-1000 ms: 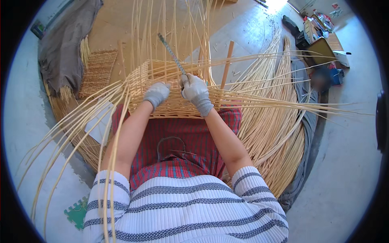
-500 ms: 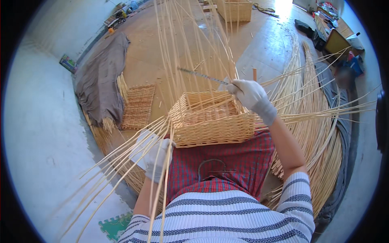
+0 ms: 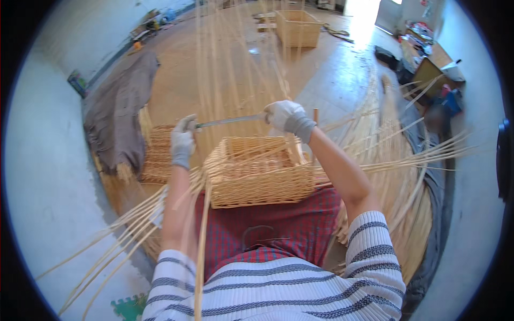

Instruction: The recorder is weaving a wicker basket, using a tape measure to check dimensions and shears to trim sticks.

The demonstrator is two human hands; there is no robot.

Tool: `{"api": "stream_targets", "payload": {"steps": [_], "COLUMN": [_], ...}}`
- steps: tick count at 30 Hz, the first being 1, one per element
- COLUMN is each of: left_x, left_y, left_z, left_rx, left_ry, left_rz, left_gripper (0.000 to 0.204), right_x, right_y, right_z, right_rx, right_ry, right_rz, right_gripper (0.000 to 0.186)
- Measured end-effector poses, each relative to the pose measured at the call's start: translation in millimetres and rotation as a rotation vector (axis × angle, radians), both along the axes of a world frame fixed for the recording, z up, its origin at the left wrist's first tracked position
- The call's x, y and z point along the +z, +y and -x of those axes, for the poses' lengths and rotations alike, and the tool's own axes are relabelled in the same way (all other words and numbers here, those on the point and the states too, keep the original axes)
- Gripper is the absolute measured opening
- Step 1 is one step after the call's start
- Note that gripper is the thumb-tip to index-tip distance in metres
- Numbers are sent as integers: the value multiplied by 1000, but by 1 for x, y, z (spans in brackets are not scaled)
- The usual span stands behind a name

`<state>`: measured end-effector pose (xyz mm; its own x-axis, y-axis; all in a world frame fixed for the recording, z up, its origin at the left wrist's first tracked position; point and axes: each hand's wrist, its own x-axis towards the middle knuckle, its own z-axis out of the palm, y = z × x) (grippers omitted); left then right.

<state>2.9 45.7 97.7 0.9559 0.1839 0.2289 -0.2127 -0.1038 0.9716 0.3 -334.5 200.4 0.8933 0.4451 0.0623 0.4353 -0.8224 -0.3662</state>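
A half-woven wicker basket (image 3: pixel 262 187) rests on the red checked cloth (image 3: pixel 267 219) over my lap. Above its far rim, a narrow pale strip with fine marks, seemingly a measuring tape (image 3: pixel 231 121), runs between my two gloved hands. My left hand (image 3: pixel 183 142) closes its fingers on the strip's left end. At the other end, my right hand (image 3: pixel 286 115) is closed round it, beside the basket's far right corner. Long thin canes (image 3: pixel 214 64) rise from the far side. More canes (image 3: pixel 123 230) fan out at lower left, passing under my left forearm.
Loose cane bundles (image 3: pixel 396 198) lie on the floor to the right. On the left are a grey cloth (image 3: pixel 118 107) over more cane and a flat woven panel (image 3: pixel 158 152). A pale square-sided basket (image 3: pixel 298 29) stands farther off. A thin brown stick (image 3: pixel 315 131) stands upright at the basket's right.
My left hand has left the canes at the basket's near left corner, moved up and taken the strip's free end. My right hand has shifted slightly left; the strip is now nearly level.
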Motion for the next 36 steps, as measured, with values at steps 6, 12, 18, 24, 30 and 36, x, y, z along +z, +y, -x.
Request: {"api": "stream_targets", "payload": {"steps": [6,12,18,24,30,36], "left_x": [-23,-12,17,50,30,-40], "left_y": [20,20,14,-35,-60,-68], "left_z": [-6,-10,-3,40,202,266], "left_rx": [-41,147,189,382,235,288], "left_ry": [-48,50,117,-301,-354,204], "left_rz": [164,93,-278,-238,-128,-167], "left_gripper": [33,26,23,34,25,40], "right_x": [-9,-43,-36,-22,-91,-119], "right_y": [-155,-166,-163,-134,-51,-4], "right_z": [13,15,11,65,237,259], "right_rx": [-281,-161,-245,-155,288,336], "right_ry": [-26,-209,30,-259,536,597], "right_rz": [-87,-272,-228,-212,149,12], "right_gripper": [32,30,32,31,33,39]}}
